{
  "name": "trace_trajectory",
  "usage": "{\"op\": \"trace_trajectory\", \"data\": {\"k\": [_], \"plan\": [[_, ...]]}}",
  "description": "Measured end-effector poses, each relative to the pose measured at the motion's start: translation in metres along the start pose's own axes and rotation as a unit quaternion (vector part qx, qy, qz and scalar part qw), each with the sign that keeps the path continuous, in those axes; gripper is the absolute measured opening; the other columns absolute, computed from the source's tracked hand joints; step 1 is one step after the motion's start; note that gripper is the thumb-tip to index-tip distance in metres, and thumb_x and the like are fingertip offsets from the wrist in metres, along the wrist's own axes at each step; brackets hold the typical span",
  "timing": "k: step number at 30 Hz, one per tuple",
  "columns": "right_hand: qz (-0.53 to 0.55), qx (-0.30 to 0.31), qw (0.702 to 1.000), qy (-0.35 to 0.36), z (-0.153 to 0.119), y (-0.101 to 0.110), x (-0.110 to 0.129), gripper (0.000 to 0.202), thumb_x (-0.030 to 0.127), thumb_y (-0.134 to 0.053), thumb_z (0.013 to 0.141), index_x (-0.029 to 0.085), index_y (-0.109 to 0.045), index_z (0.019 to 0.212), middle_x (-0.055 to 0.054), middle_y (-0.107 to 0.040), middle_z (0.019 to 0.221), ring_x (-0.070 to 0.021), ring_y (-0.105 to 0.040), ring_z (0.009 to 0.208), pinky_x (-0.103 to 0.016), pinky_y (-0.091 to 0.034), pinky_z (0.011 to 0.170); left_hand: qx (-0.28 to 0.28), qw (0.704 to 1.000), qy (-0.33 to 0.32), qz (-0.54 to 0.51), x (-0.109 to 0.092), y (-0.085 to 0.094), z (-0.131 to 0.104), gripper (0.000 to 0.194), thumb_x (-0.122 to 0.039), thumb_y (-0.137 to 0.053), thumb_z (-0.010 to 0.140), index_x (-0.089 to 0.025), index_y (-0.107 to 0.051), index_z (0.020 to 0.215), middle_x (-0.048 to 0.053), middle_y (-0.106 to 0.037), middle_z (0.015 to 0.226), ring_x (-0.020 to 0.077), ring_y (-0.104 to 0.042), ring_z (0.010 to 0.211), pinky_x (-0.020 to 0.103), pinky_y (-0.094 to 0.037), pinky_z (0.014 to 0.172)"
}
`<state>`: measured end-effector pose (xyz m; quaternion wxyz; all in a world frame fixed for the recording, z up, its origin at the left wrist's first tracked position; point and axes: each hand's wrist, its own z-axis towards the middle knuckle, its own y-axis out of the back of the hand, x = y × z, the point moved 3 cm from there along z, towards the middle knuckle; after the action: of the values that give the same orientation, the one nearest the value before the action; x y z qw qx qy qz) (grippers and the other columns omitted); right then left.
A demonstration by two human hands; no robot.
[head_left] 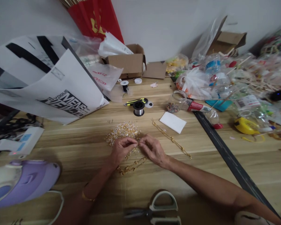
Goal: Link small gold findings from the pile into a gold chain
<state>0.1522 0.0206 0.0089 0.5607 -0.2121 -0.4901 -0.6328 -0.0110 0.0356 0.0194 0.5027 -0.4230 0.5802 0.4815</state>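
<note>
My left hand (122,151) and my right hand (155,150) meet fingertip to fingertip at the middle of the table. Thumb and forefinger of each are pinched together; whatever sits between them is too small to make out. Just behind my left hand spreads a pile of gold and clear beads (121,129). A bunch of gold chain (128,168) lies in front of the hands, partly beneath them. Off to the right, a gold beaded chain (172,140) is stretched out on the wood. A spool of fine wire (138,110) stands beyond the hands.
Scissors (164,203) lie near the front edge. A white paper pad (172,122), a bead jar (175,101) and a yellow-black cutter (134,101) are farther back. A purple iron (30,181) and a large white bag (53,84) occupy the left. Plastic bottles (213,65) clutter the right.
</note>
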Motion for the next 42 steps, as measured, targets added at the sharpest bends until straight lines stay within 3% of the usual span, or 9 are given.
{"op": "trace_trajectory", "data": {"k": [12, 21, 42], "plan": [[-0.01, -0.008, 1.0, 0.015, 0.0003, -0.0015, -0.0011, 0.008, 0.021, -0.051, 0.091, 0.018, -0.057, 0.086, -0.003, -0.058, 0.075, -0.0145, -0.053, 0.068, -0.028, -0.042, 0.064, 0.005, 0.999, 0.019, -0.031, 0.0037, -0.0001, 0.001, 0.008, -0.018, -0.075, 0.063, -0.014, -0.072, 0.07, 0.003, -0.073, 0.07, 0.013, -0.065, 0.064, 0.022, -0.05, 0.064], [-0.044, -0.012, 0.997, 0.069, -0.0037, -0.0005, 0.0047, 0.008, 0.02, -0.049, 0.092, 0.02, -0.055, 0.087, -0.004, -0.06, 0.078, -0.0164, -0.054, 0.073, -0.031, -0.042, 0.068, 0.013, 0.999, 0.025, -0.043, 0.0004, -0.001, -0.0004, 0.009, -0.019, -0.075, 0.062, -0.014, -0.072, 0.069, 0.003, -0.073, 0.068, 0.0135, -0.065, 0.064, 0.023, -0.05, 0.065], [-0.077, -0.009, 0.994, 0.072, -0.0037, -0.0003, 0.006, 0.006, 0.021, -0.05, 0.092, 0.02, -0.055, 0.089, -0.005, -0.062, 0.081, -0.0183, -0.055, 0.076, -0.034, -0.04, 0.071, 0.037, 0.998, 0.019, -0.054, 0.004, 0.0002, 0.0005, 0.01, -0.021, -0.076, 0.063, -0.014, -0.072, 0.069, 0.004, -0.073, 0.069, 0.0146, -0.065, 0.064, 0.024, -0.051, 0.064]]}}
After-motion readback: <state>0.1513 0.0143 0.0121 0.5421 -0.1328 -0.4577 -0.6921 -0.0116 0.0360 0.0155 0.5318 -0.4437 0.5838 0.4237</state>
